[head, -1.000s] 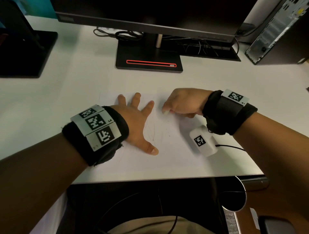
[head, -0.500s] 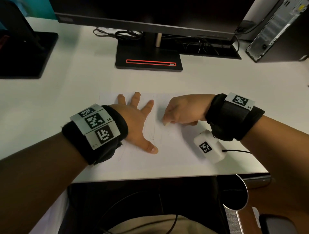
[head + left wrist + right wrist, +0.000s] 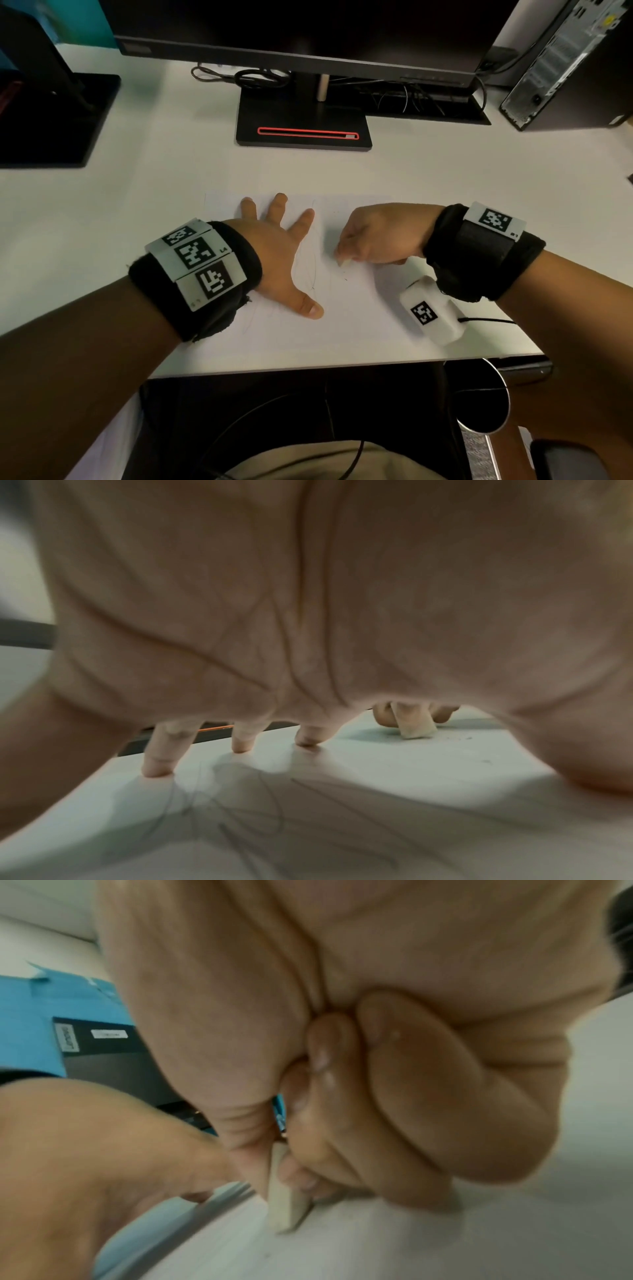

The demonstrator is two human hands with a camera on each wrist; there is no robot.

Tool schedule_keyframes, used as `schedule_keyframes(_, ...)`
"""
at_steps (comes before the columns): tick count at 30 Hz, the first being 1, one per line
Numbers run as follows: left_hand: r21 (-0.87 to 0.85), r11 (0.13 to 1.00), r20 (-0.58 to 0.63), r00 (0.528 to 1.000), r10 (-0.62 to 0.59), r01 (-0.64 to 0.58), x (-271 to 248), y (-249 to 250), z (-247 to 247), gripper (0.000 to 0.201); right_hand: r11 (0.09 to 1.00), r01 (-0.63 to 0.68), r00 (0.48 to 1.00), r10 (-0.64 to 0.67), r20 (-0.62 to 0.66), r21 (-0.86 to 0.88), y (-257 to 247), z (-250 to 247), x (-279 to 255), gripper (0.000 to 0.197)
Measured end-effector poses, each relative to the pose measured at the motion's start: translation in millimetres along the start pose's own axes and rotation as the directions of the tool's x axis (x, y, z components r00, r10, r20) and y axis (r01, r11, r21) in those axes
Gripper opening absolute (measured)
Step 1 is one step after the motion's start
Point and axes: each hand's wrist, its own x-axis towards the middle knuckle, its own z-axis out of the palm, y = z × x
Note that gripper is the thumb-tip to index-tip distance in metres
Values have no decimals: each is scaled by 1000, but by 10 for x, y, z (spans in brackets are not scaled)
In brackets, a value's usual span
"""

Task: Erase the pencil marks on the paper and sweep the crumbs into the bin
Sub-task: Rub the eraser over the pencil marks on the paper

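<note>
The right hand (image 3: 380,236) has its fingers (image 3: 342,1123) curled, thumb and forefinger pinching a small pale eraser (image 3: 286,1204); the eraser's long axis runs down out of the pinch, tilted, and its lower end touches the paper (image 3: 359,308). The remaining pencil marks (image 3: 305,270) lie to the left of that tip, between the eraser and the left hand (image 3: 284,260), so the next stroke would likely have to travel leftward, toward the left thumb. More faint scribbles run under the left palm, as the left wrist view shows (image 3: 240,804); they can probably only be reached once that hand shifts.

The left hand lies flat, fingers (image 3: 159,761) spread and straight, fingertips pressing the sheet to pin it. The right hand is the nearer one to the marks with the tool; the left only steadies.

A few dark crumbs (image 3: 344,279) sit on the paper just below the eraser tip, and in the left wrist view beside it (image 3: 466,738). Sweeping looks not yet begun.

The paper lies on a white desk (image 3: 137,192), near its front edge. Farther back stand a monitor (image 3: 308,31) on its black base (image 3: 301,116), a second stand at the far left (image 3: 51,116) and a computer tower at the right (image 3: 561,61). A round bin (image 3: 486,401) shows below the desk's front edge on the right side, nearer the right hand
</note>
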Motion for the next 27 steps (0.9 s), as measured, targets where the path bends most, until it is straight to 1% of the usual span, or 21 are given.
schedule_keyframes(1, -1, 1000, 1, 1000, 1, -1, -1, -1, -3, 144, 1000, -11, 1000, 11, -16, -1, 43, -5, -14, 40)
schedule_keyframes(3, 0, 1000, 3, 1000, 4, -4, -9, 0, -7, 143, 997, -61, 989, 66, -133, 35, 197, -62, -44, 40)
schedule_keyframes(5, 13, 1000, 12, 1000, 5, -5, -26, 8, -16, 143, 957, -73, 963, 140, -230, 281, 355, -123, -110, 39)
schedule_keyframes(6, 17, 1000, 17, 1000, 6, -7, -31, 8, -25, 143, 875, -29, 955, 167, -244, 484, 396, -134, -169, 38)
schedule_keyframes(7, 18, 1000, 23, 1000, 5, -6, -38, 1, -38, 143, 723, 25, 957, 183, -226, 690, 395, -126, -232, 36)
schedule_keyframes(8, 17, 1000, 32, 999, 5, -6, -44, -11, -51, 144, 524, 56, 970, 174, -171, 850, 344, -92, -314, 35)
schedule_keyframes(9, 19, 1000, 41, 999, 7, -8, -49, -26, -61, 144, 334, 46, 985, 139, -98, 941, 268, -23, -390, 35)
schedule_keyframes(10, 24, 1000, 49, 999, 10, -11, -53, -39, -68, 145, 194, 7, 997, 78, -22, 981, 179, 81, -449, 36)
schedule_keyframes(11, 30, 999, 55, 998, 15, -16, -55, -47, -63, 147, 125, -54, 998, -4, 55, 991, 89, 227, -479, 38)
schedule_keyframes(13, 53, 998, 63, 998, 30, -33, -64, -50, -30, 150, 100, -167, 970, -159, 181, 981, -59, 585, -496, 46)
schedule_keyframes(15, 81, 996, 74, 997, 38, -44, -84, -47, -6, 152, 42, -199, 955, -214, 203, 979, -89, 815, -477, 53)
schedule_keyframes(16, 87, 995, 83, 996, 34, -41, -98, -53, -7, 151, -33, -191, 962, -205, 180, 981, -44, 829, -453, 51)
schedule_keyframes(18, 87, 996, 102, 995, 23, -32, -139, -61, -24, 150, -277, -68, 996, -81, 48, 959, 144, 739, -399, 38)
schedule_keyframes(19, 86, 996, 102, 995, 21, -29, -152, -65, -33, 150, -390, 71, 997, 50, -56, 918, 280, 657, -376, 27)
schedule_keyframes(20, 85, 996, 99, 995, 19, -27, -161, -64, -37, 150, -452, 236, 966, 201, -160, 860, 413, 572, -378, 24)
schedule_keyframes(21, 84, 996, 94, 995, 19, -27, -164, -58, -30, 150, -457, 388, 908, 341, -245, 801, 513, 514, -412, 29)
schedule_keyframes(22, 84, 996, 90, 996, 18, -26, -166, -47, -21, 150, -447, 483, 856, 422, -299, 753, 566, 482, -472, 32)
schedule_keyframes(23, 84, 996, 86, 996, 19, -26, -163, -34, -13, 150, -451, 507, 843, 437, -313, 735, 562, 488, -553, 33)
schedule_keyframes(24, 83, 996, 82, 996, 20, -27, -159, -26, -10, 150, -456, 482, 864, 392, -316, 748, 490, 528, -620, 33)
schedule_keyframes(25, 76, 997, 79, 997, 22, -28, -154, -14, -8, 151, -466, 412, 905, 307, -293, 783, 381, 615, -661, 30)
schedule_keyframes(27, 61, 997, 68, 997, 37, -41, -145, 13, -4, 153, -410, 193, 981, 88, -172, 891, 90, 859, -704, 27)
